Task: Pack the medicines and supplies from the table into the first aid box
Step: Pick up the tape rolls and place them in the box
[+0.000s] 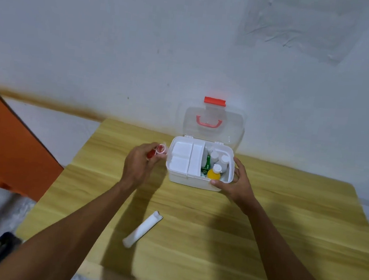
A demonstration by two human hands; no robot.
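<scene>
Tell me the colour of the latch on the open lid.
Red latch, clearest in the head view.

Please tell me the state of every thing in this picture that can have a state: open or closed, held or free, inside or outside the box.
first aid box: open, lid upright.
white tray: seated in the box's left side, compartments look empty.
yellow bottle: inside the box, capped.
white bottles: inside the box, capped.
red blister strip: held by left hand, outside the box.
white roll: lying free on the table.
right hand: holding the box's corner.
</scene>
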